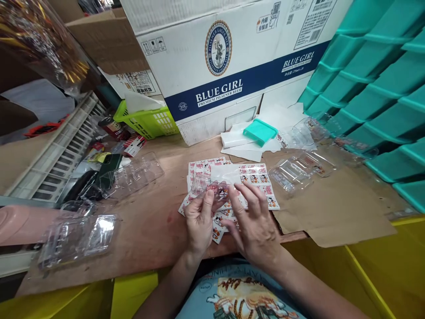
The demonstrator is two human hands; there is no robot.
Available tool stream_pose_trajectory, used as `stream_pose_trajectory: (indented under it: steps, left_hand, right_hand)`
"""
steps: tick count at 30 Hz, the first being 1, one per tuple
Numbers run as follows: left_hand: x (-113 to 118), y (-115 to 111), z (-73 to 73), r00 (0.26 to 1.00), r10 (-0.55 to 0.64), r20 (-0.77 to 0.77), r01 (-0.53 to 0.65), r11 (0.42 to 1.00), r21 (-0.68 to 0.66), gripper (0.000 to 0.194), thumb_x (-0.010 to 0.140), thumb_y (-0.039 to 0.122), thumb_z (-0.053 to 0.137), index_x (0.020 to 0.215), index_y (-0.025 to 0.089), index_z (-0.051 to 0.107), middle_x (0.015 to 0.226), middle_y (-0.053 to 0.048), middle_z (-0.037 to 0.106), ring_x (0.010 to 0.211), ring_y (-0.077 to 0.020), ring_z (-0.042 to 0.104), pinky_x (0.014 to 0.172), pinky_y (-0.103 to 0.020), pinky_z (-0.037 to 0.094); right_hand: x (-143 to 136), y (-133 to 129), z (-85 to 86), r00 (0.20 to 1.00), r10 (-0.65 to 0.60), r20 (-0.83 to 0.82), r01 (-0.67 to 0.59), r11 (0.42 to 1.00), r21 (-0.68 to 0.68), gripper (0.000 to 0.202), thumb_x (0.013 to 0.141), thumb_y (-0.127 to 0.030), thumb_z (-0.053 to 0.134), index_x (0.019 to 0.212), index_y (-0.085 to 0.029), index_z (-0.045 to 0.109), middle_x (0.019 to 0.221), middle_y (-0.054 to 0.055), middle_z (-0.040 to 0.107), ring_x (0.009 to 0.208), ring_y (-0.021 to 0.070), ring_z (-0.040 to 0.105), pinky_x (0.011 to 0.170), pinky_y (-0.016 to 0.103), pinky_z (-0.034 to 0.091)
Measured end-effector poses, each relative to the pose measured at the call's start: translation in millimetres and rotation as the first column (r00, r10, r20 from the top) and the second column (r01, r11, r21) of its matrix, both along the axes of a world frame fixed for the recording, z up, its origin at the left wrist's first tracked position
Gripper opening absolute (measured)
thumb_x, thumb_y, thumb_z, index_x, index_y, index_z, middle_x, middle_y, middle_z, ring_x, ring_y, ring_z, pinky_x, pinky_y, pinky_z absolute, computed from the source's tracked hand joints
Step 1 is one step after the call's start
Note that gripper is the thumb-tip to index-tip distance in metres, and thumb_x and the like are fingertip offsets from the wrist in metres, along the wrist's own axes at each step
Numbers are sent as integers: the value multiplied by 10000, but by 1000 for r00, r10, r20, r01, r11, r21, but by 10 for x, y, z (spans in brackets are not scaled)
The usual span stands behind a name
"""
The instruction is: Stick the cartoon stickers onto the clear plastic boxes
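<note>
My left hand (198,218) pinches a small clear plastic tray (200,183) between thumb and fingers, above the sticker sheets. A pink-lettered sticker with a cartoon cat (222,192) shows on or through the clear plastic; I cannot tell whether it is stuck on. Close at its right edge is my right hand (255,223), with fingers apart and slightly bent and nothing visible in them. Whether its index fingertip touches the plastic is unclear. Beneath both hands lies a loose pile of white sticker sheets (262,178) printed with cats and pink lettering, partly hidden by the hands.
Clear plastic trays (292,173) lie at right, and more trays (83,237) at left. Teal bins (381,97) are stacked at right. A white beer carton (186,57) stands behind, with a teal lid (260,131) and a green basket (146,122) before it.
</note>
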State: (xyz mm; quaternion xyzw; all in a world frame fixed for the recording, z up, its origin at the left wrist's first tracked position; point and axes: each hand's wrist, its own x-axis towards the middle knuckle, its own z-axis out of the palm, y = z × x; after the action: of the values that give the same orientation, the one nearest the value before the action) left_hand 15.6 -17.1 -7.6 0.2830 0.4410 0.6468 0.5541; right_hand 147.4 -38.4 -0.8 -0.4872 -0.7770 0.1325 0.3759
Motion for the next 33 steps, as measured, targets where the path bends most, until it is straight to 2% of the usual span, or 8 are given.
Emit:
stream_pose_trajectory:
  steps: [4,9,12,16,19,23,28,33]
  left_hand:
    - [2,-16,132,992,-31,124,35,999,-31,132,781,342,769,829,219,771,947,-21,782,838,-188,738,785,-308,607]
    - [31,52,215,940,-313,134,313,949,19,187,771,286,776,939,206,764,946,-51,778,874,-218,735,873,-402,591]
    - [14,361,85,885,-420,-201,437,898,47,461,787,304,758,1223,191,659,1154,-110,721,1046,-250,690,946,-428,547]
    - [4,980,-174,473,-219,-853,477,878,39,580,790,315,741,1324,184,557,1398,-139,545,1283,-281,507,1053,-437,430]
    - [75,1282,-278,208,-180,-961,513,857,-50,489,707,282,803,1154,184,631,1226,-117,619,1225,-321,499,1046,-495,375]
    - [124,1379,-307,207,-163,-965,495,868,-40,159,755,223,736,886,201,649,1060,-69,623,1122,-288,524,1026,-484,343]
    - [71,1439,-310,244,-190,-951,517,855,-38,316,676,292,804,937,207,646,1090,-65,624,1098,-286,529,1002,-449,371]
    - [7,1340,-173,367,-201,-908,531,847,27,119,844,298,639,881,187,658,987,-54,677,980,-222,592,927,-365,440]
  right_hand:
    - [58,77,-32,998,45,38,-46,998,32,713,908,-386,609,1543,-329,288,1625,103,223,1491,437,96,1124,743,49]
    - [295,265,114,933,67,-353,-126,981,-147,695,936,-356,585,1548,-314,256,1480,117,442,1326,294,472,1083,495,425]
    - [730,645,268,965,-141,-219,151,988,29,646,895,-375,625,1491,-286,391,1334,134,506,1175,292,553,1031,491,460]
    - [1593,1396,336,837,-540,89,497,818,291,732,828,-450,661,1454,-142,441,1306,204,462,1191,361,503,1013,539,434]
    - [2041,1774,330,764,-581,279,508,809,295,721,825,-431,664,1411,-54,477,1264,252,485,1185,376,494,991,521,436]
    - [2002,1773,318,720,-570,396,480,821,310,633,879,-426,607,1386,-61,503,1374,297,435,1268,433,420,995,617,374]
    - [1323,1443,180,948,-286,140,243,933,265,493,929,-414,558,1343,-147,555,1261,207,581,1181,319,550,998,513,454]
    - [873,1336,44,994,-85,-75,87,996,22,643,856,-426,670,1420,-193,469,1356,178,551,1279,317,495,1064,525,406]
